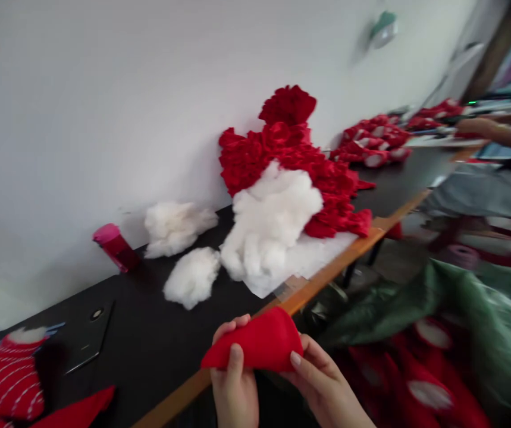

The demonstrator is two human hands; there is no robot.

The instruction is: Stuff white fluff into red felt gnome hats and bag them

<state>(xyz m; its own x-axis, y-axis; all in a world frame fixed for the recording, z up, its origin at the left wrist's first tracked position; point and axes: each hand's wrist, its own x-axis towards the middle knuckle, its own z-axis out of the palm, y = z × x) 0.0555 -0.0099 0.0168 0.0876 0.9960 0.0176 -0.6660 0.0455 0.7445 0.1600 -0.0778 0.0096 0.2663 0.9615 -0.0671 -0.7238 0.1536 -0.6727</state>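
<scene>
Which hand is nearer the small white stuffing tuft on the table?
Left. The left hand sits below and right of the white stuffing tuft; the right hand is farther off, same side.

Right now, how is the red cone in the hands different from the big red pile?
The red cone is one smooth piece; the big red pile is many crumpled pieces. The cone is smaller than the pile. The cone is held up; the pile sits on the table. Both are red.

left hand [234, 389] cut off, co-worker's arm [500, 132] blurred
</scene>
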